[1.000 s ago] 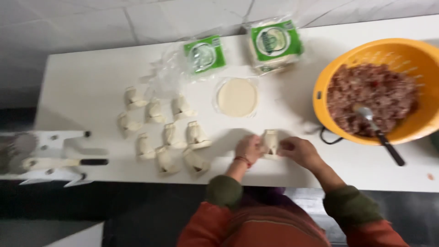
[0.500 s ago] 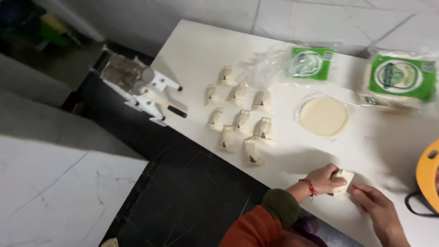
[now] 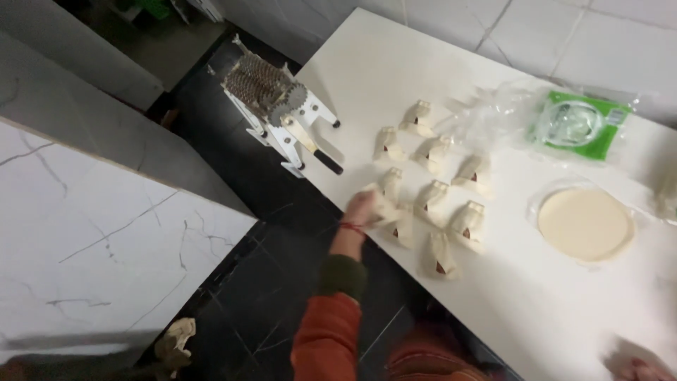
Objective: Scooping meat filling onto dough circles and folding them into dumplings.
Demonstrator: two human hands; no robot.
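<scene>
One view only, from the head camera, looking down on a white bench (image 3: 550, 310) set against a tiled wall. The left hand (image 3: 361, 210) reaches out at the bench's near edge, its fingers closed round a folded dumpling (image 3: 377, 201) that it holds at the end of a cluster of finished dumplings (image 3: 434, 194). The cluster lies in loose rows on the bare bench top; each piece is folded, and some show dark filling at one open end. The nearest of them (image 3: 403, 227) lies just beside the hand, touching or nearly touching the piece being held. The right hand (image 3: 635, 367) shows only at the lower right corner, blurred and partly cut off, so I cannot tell whether it is open or closed or holds anything.

As for containers, a clear plastic bag with a green label (image 3: 580, 125) lies near the wall, with crumpled clear wrapping (image 3: 493, 113) spread beside it toward the dumplings. A stack of round pale wrappers (image 3: 585, 224) sits on clear film to the right of the cluster, well apart from the left hand.

Off the bench's left end stands a white metal hand-cranked machine (image 3: 278, 113) with toothed rollers and a black-tipped handle, over a dark floor (image 3: 233, 296). A marble-patterned slab (image 3: 92, 240) fills the left side.
</scene>
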